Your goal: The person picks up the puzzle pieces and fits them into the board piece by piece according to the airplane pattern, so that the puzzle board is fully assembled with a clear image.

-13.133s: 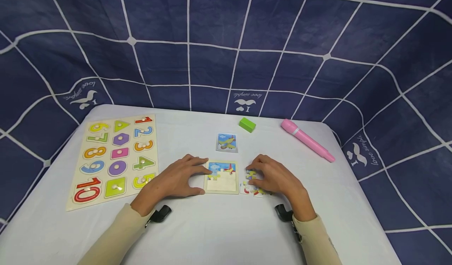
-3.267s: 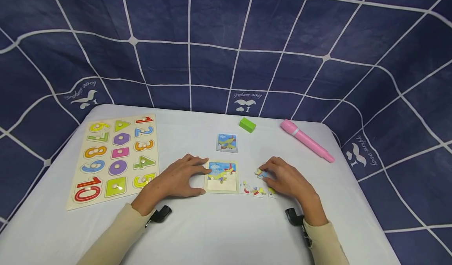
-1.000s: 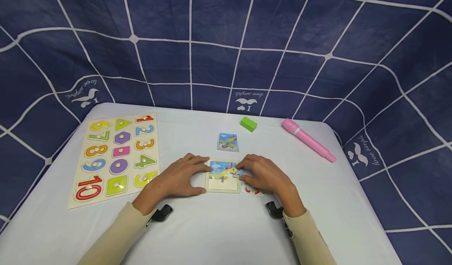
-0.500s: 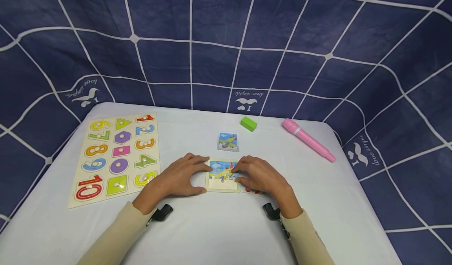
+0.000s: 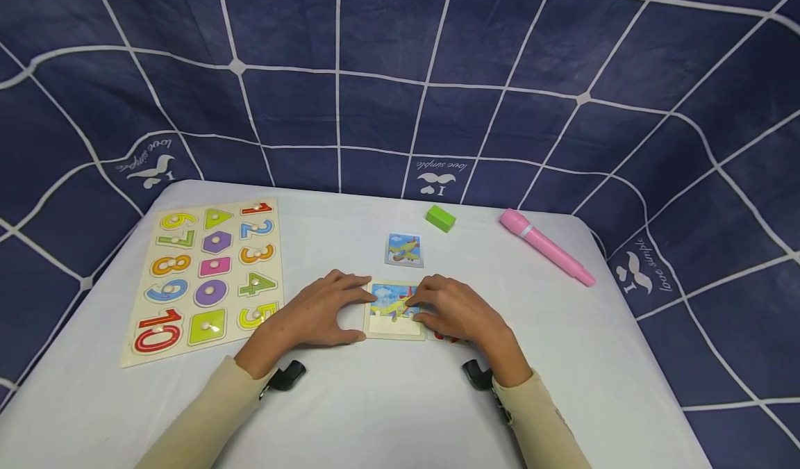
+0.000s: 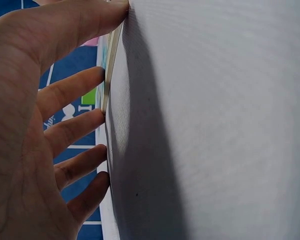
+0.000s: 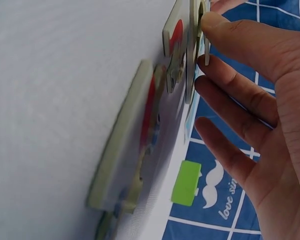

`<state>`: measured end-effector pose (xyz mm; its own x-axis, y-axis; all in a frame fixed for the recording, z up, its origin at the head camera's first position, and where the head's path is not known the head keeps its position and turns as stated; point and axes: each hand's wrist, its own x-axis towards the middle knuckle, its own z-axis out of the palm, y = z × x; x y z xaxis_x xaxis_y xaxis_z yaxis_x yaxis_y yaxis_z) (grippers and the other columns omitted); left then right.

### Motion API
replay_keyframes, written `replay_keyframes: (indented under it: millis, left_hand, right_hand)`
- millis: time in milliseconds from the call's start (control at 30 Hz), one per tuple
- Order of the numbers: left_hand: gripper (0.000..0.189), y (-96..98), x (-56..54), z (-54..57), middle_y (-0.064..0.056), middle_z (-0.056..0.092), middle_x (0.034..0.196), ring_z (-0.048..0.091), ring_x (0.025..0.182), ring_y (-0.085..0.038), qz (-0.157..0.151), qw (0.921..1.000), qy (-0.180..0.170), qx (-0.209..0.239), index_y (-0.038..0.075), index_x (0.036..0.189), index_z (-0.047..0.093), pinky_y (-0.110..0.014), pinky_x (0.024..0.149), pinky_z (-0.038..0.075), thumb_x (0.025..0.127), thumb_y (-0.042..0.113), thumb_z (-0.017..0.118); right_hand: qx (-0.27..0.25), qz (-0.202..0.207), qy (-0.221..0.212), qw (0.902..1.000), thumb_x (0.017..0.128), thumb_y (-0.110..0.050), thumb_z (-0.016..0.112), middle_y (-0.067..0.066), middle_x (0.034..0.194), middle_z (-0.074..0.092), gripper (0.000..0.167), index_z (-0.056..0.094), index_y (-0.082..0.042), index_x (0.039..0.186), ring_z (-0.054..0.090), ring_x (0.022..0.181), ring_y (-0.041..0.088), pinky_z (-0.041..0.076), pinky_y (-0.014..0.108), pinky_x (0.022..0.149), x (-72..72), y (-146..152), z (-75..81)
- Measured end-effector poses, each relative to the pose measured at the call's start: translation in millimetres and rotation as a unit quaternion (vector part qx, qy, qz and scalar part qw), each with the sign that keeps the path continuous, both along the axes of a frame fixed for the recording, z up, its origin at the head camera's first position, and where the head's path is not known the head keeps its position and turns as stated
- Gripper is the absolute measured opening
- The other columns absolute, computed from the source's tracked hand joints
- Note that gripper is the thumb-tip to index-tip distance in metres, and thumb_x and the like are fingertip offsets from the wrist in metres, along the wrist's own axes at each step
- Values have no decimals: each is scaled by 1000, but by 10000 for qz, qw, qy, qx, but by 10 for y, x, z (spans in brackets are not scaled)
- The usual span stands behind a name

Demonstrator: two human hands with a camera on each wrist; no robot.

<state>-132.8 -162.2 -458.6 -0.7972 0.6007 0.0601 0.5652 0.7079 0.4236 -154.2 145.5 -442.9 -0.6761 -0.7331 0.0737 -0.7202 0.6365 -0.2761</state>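
A small wooden jigsaw board lies mid-table, its upper part filled with an aeroplane picture and a bare strip along the near side. My left hand rests at its left edge, fingers fairly straight and spread, thumb at the near corner. Over the board's right side, my right hand pinches a jigsaw piece between thumb and index finger; the piece is mostly hidden in the head view. Loose jigsaw pieces lie beside the board, partly under the right hand.
Behind the board lies an aeroplane picture card. A green block and a pink pen-shaped object lie farther back. On the left is a number-and-shape peg board. A blue checked cloth hangs behind the white table.
Over the longer span the aeroplane picture has grown on the board. The right hand has brought a piece from the loose ones leftward onto the board's right side. The left hand stays put.
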Motion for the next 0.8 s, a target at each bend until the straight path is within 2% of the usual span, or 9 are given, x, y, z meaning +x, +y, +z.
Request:
replay_keyframes:
  millis: [567,800]
  left_hand:
    - [65,6,3,8,-4,55,161,53,137,-27,17,10000,-22,-35,23,141,73,-53,109,50,82,44,92]
    - [65,7,6,15,-4,55,161,53,137,-27,19,10000,-22,-43,23,141,73,-53,109,50,83,44,92]
  right_hand:
    - [25,-208,-161,9997,93,-20,88,-2,116,70,29,83,-18,121,64,105,12,58,33,94,28,-7,8]
    - [-16,-103,-86,9999,94,-17,86,-3,115,72,26,84,-18,120,65,108,13,58,33,96,16,8,-6]
